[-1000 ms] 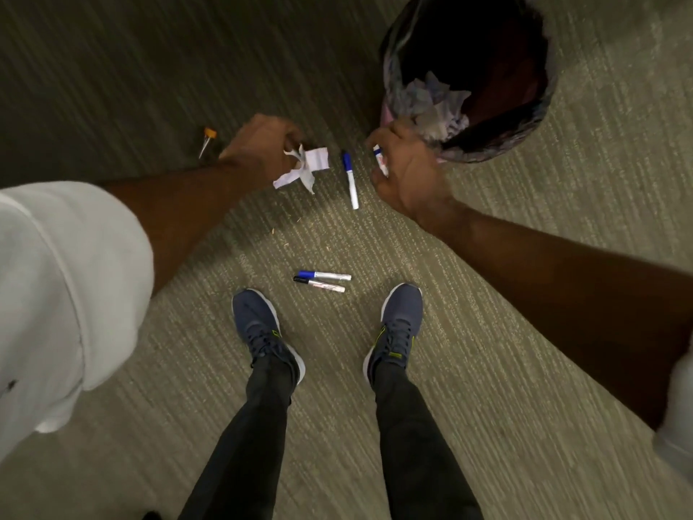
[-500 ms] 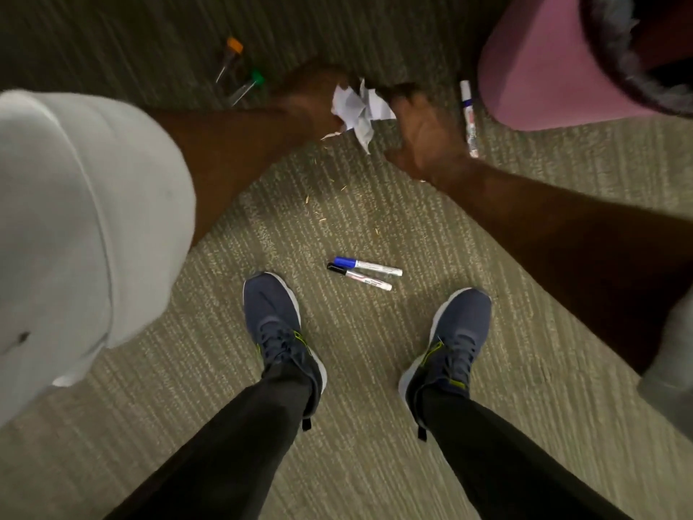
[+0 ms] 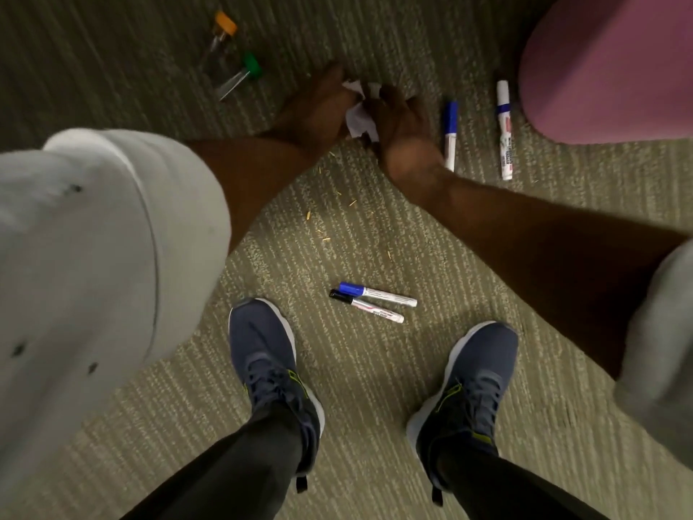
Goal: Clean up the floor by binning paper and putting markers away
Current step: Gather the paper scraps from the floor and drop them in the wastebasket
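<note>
A crumpled white paper (image 3: 359,118) is squeezed between my left hand (image 3: 318,106) and my right hand (image 3: 401,125), low over the carpet. Right of my right hand lie two blue-capped markers, one (image 3: 450,135) close to the wrist and one (image 3: 504,129) beside the pink bin (image 3: 607,69). A blue-capped marker (image 3: 377,293) and a black-capped marker (image 3: 365,306) lie side by side between my feet. An orange-capped marker (image 3: 224,31) and a green-capped marker (image 3: 242,76) lie at the far left.
The bin's pink wall fills the top right corner; its opening is out of view. My two dark blue shoes (image 3: 270,365) stand on the carpet at the bottom. Small yellowish crumbs are scattered on the carpet under my arms.
The view has dropped and shifted left, so the bin's opening has left the frame. Both hands have come together and crushed the loose paper into a tighter ball.
</note>
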